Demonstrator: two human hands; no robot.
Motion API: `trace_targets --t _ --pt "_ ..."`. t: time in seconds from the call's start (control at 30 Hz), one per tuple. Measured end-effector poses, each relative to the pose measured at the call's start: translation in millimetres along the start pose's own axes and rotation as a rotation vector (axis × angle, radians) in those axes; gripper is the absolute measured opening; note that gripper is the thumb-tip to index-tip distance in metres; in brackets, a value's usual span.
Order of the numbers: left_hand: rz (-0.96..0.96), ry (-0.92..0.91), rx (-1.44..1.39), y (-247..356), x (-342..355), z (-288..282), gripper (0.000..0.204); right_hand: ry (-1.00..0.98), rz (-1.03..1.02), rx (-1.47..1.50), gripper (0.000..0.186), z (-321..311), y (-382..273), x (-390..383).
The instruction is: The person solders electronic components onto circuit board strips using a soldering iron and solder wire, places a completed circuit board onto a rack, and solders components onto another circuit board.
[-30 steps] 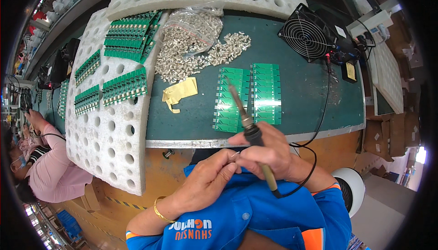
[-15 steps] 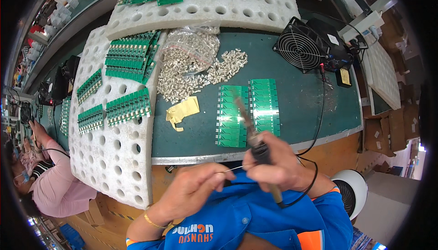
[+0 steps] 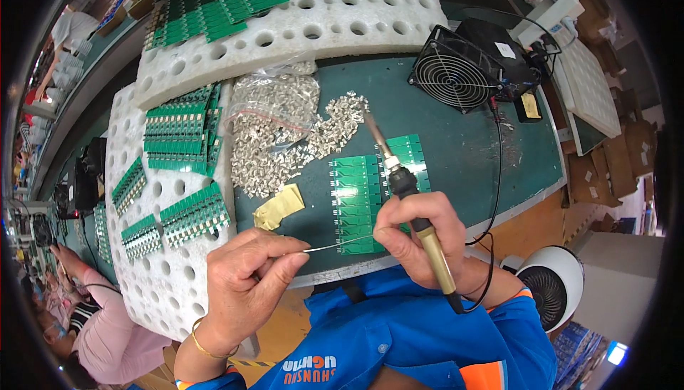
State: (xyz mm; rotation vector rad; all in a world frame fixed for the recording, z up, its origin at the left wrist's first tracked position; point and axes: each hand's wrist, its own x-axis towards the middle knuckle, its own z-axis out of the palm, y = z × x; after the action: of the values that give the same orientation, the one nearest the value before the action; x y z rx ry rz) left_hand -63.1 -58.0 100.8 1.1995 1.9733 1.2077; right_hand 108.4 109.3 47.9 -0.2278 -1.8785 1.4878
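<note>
My right hand [image 3: 427, 237] grips a soldering iron [image 3: 437, 262] with a gold and black handle. Its metal tip points up and away, over the bench. A thin silvery wire, which looks like solder [image 3: 336, 246], stretches between my hands. My left hand [image 3: 249, 272] pinches one end between thumb and fingers. The other end reaches the thumb and fingertip of my right hand. Just beyond lie two green circuit board panels, a left one [image 3: 353, 194] and a right one [image 3: 410, 153] partly covered by the iron and my right hand.
Small metal parts [image 3: 260, 169] spill from a clear bag beside a yellow cloth-like piece [image 3: 279, 207]. White foam boards [image 3: 167, 297] carry several green boards. A black fan [image 3: 456, 73] stands at the back right. The iron's cord [image 3: 500, 176] crosses the bench edge. Another person [image 3: 107, 312] sits at left.
My left hand has moved left and slightly up, and a longer stretch of wire shows between the hands. The iron is tilted more upright. The whole view has shifted a little.
</note>
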Motion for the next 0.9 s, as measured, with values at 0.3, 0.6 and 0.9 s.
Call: trace_targets --t 0.3,0.6,0.9 --pt "0.058 0.23 0.197 -43.9 46.2 0.9 0.012 0.068 0.112 -0.191 0.055 -18.3 11.6 -14.8" --pt "0.022 0.23 0.152 -59.6 60.8 12.4 0.011 -0.01 -0.123 -0.553 0.028 -9.8 27.0 -5.2" --pt "0.008 0.22 0.145 -62.5 65.8 16.6 0.01 0.068 -0.15 -0.548 0.022 -5.6 40.9 3.8"
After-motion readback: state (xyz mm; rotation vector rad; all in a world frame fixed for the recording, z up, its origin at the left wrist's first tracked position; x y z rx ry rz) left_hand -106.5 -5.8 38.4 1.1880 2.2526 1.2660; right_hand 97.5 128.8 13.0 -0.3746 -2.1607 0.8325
